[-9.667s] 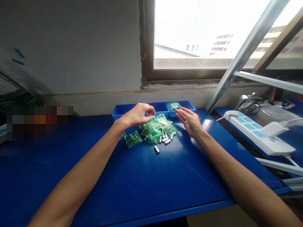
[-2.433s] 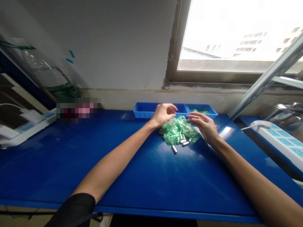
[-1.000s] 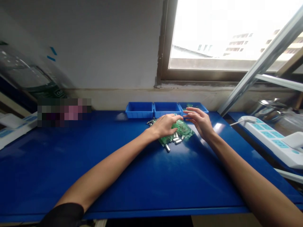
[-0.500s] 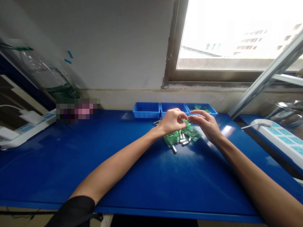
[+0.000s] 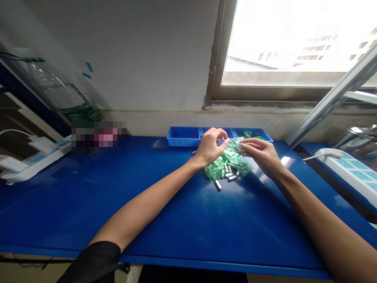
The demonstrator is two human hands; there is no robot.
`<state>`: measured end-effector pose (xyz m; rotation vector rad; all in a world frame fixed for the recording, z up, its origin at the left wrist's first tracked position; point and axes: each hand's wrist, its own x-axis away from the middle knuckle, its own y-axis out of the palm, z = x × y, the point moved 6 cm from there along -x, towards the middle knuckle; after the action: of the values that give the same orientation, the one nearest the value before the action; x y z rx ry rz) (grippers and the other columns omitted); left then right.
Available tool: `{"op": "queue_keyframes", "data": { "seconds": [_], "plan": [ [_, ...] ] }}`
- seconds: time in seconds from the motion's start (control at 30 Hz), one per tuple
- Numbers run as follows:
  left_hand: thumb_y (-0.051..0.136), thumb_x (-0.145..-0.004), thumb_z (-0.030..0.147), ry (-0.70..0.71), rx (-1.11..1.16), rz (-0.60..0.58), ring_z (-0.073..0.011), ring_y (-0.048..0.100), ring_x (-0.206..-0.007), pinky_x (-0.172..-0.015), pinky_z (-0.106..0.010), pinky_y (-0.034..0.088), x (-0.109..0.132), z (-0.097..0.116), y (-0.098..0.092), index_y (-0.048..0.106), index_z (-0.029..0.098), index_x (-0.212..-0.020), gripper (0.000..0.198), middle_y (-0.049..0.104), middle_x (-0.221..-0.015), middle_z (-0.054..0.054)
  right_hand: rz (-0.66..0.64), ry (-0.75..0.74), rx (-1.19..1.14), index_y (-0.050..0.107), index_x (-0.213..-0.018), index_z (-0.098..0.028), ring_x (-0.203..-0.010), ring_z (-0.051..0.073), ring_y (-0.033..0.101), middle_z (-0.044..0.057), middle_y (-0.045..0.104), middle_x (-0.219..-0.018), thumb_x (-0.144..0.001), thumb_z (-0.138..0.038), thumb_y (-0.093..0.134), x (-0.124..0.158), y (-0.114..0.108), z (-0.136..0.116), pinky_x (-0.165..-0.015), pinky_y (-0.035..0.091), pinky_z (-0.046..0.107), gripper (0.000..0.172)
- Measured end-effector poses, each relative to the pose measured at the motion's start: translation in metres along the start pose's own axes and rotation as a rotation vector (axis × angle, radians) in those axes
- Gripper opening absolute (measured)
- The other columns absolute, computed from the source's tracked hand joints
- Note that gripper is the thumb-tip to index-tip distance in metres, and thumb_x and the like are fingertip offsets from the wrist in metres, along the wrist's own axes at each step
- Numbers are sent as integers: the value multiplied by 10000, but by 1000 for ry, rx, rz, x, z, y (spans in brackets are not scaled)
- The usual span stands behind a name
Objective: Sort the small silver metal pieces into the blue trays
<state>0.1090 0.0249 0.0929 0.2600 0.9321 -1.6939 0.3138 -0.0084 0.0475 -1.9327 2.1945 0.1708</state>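
A heap of small green plastic bags (image 5: 219, 168) lies on the blue tabletop (image 5: 176, 212), with a few small silver metal parts (image 5: 218, 185) loose at its front edge. My left hand (image 5: 209, 146) and my right hand (image 5: 260, 154) are raised just above the heap. Both pinch one green bag (image 5: 234, 147) between them, the left hand on its left end, the right hand on its right end.
Three blue bins (image 5: 184, 136) stand in a row against the wall behind the heap; the rightmost bin (image 5: 259, 135) holds green bags. A white power strip (image 5: 349, 172) lies at the right, another power strip (image 5: 32, 159) at the left, beside a clear bottle (image 5: 63, 96).
Over the last second my left hand lifted off the heap with a green bag. My right hand closed on the bag's other end, and both now hold it slightly higher.
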Motion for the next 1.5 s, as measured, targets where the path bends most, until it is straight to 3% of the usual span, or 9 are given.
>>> {"op": "queue_keyframes", "data": {
  "seconds": [0.1, 0.23, 0.33, 0.43, 0.7, 0.9, 1.13, 1.33, 1.5],
  "plan": [
    [643, -952, 254, 210, -156, -174, -218, 686, -1018, -955, -361, 571, 6, 16, 13, 731, 157, -1006, 142, 741, -1048, -101, 135, -32, -95, 794, -1096, -230, -948, 273, 786, 69, 812, -1021, -727, -436, 925, -6, -13, 3, -974, 634, 438, 442],
    [657, -970, 316, 485, -242, -483, -270, 605, -1280, -1156, -415, 459, 25, 30, 40, 746, 161, -1155, 257, 734, -1256, -114, 148, 6, -218, 707, -1291, -267, -1215, 290, 722, 50, 804, -1105, -712, -322, 929, -11, -19, 11, -1153, 531, 440, 623],
    [689, -955, 393, 545, -329, -613, -309, 558, -1360, -1169, -439, 439, 36, 30, 52, 724, 172, -1249, 370, 722, -1308, -112, 159, 10, -217, 675, -1331, -273, -1317, 291, 657, 57, 787, -1188, -692, -231, 921, -11, -22, 15, -1171, 511, 411, 686],
    [686, -950, 400, 536, -377, -677, -307, 631, -1255, -1060, -427, 504, 41, 28, 58, 723, 159, -1252, 388, 746, -1230, -142, 184, 2, -209, 692, -1303, -258, -1334, 301, 642, 68, 790, -1189, -682, -190, 914, -11, -25, 16, -1167, 513, 404, 663],
    [646, -945, 335, 505, -435, -668, -282, 715, -1025, -923, -398, 519, 43, 32, 60, 760, 200, -1090, 229, 774, -1004, -118, 238, 15, -117, 784, -1079, -195, -1219, 334, 717, 99, 812, -1097, -713, -198, 877, -11, -30, 19, -1140, 544, 471, 377],
    [637, -936, 302, 478, -525, -620, -276, 727, -956, -942, -412, 528, 45, 32, 64, 761, 171, -1027, 202, 768, -930, -122, 212, 31, -113, 761, -1151, -222, -1082, 302, 775, 89, 809, -1115, -722, -201, 858, -10, -27, 14, -1055, 607, 456, 440],
    [551, -976, 190, 516, -638, -632, -280, 742, -910, -903, -415, 548, 49, 34, 71, 734, 135, -872, 218, 758, -866, -137, 153, 64, -42, 781, -1069, -218, -876, 245, 794, 84, 819, -1034, -740, -261, 848, -9, -22, 11, -814, 647, 358, 339],
    [547, -948, 93, 567, -672, -610, -270, 738, -834, -826, -397, 551, 50, 31, 75, 720, 135, -866, 197, 749, -822, -127, 176, 84, -52, 790, -1004, -220, -840, 232, 785, 76, 818, -1012, -737, -263, 823, -8, -24, 11, -769, 628, 342, 273],
    [553, -956, 92, 593, -646, -574, -247, 742, -851, -883, -383, 544, 49, 33, 73, 710, 129, -869, 184, 757, -840, -116, 167, 102, -68, 795, -996, -222, -835, 224, 780, 67, 821, -993, -725, -257, 810, -7, -21, 10, -750, 619, 326, 273]
  ]
}}
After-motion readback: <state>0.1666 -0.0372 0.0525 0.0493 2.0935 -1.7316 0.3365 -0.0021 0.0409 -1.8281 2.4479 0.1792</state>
